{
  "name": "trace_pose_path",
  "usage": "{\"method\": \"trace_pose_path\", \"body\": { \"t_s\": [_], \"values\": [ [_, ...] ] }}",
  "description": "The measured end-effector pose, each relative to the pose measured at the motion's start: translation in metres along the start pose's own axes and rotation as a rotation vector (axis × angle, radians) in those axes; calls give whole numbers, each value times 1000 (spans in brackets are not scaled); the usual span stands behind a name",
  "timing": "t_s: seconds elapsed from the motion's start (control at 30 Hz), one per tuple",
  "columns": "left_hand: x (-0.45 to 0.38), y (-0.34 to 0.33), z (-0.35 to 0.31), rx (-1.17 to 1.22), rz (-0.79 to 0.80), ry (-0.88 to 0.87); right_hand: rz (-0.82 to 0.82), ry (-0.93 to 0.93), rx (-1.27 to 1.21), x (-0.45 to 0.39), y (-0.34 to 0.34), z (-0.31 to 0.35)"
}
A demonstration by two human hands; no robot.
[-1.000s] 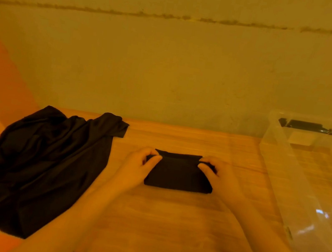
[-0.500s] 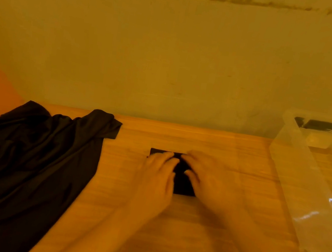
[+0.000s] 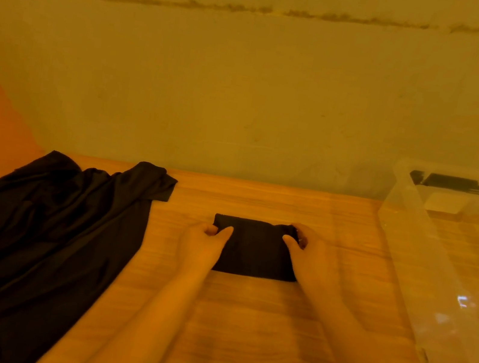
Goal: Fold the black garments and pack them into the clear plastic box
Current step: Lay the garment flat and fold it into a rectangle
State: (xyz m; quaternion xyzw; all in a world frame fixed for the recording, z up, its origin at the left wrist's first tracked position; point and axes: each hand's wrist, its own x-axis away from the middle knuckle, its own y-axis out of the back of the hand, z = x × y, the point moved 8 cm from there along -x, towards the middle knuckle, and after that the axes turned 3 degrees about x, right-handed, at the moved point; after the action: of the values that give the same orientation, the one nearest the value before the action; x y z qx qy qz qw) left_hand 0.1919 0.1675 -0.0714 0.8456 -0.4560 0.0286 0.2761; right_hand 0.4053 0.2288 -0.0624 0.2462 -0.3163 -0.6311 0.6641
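Observation:
A small black garment (image 3: 255, 249), folded into a flat rectangle, lies in the middle of the wooden table (image 3: 255, 326). My left hand (image 3: 202, 246) pinches its left edge between thumb and fingers. My right hand (image 3: 311, 253) grips its right edge, fingers curled over the far corner. A larger black garment (image 3: 41, 243) lies crumpled and unfolded on the table's left side. The clear plastic box (image 3: 406, 272) stands at the right, with nothing black visible inside except a dark latch on its far rim.
A plain wall runs close behind the table's far edge. The box's black latch (image 3: 456, 183) sits on the far rim. Bare wood shows between the folded piece and the box, and in front of my hands.
Half a second ago both hands lay flat, pressing on top of the folded piece. They have moved apart to its left and right edges and now hold it there.

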Motion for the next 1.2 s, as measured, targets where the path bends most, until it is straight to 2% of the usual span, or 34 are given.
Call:
{"method": "trace_pose_path", "body": {
  "t_s": [0.13,0.27,0.33,0.4,0.47,0.53,0.57,0.63,0.73,0.8,0.9,0.97,1.07,1.17,1.2],
  "values": [
    [9,3,7,30,-59,-1,-9,-52,-125,2,0,-4],
    [20,13,11,-12,-88,-121,-67,8,-118,7,7,-3],
    [20,15,11,-5,-76,-162,-167,114,-5,11,17,6],
    [23,20,6,-17,-101,-200,-230,308,140,21,20,30],
    [33,23,-11,-199,-169,-423,-199,585,273,33,5,57],
    [46,5,-28,-491,-120,-676,-36,723,418,38,-24,65],
    [49,-9,-29,-638,-38,-735,70,696,486,37,-37,61],
    [43,-27,-17,-864,90,-697,186,599,560,29,-51,43],
    [29,-20,-2,-907,122,-551,178,469,639,21,-45,31],
    [31,-10,0,-916,82,-517,194,419,680,20,-36,31],
    [47,-9,-11,-968,-13,-582,249,612,697,32,-37,40],
    [51,-25,-11,-1008,51,-603,283,623,689,38,-44,30],
    [34,-53,-18,-1020,191,-721,191,466,722,32,-37,7],
    [14,-86,-45,-1053,321,-924,-41,277,758,36,-4,-4],
    [9,-94,-57,-1063,326,-946,-57,217,750,37,2,-11]
  ]
}}
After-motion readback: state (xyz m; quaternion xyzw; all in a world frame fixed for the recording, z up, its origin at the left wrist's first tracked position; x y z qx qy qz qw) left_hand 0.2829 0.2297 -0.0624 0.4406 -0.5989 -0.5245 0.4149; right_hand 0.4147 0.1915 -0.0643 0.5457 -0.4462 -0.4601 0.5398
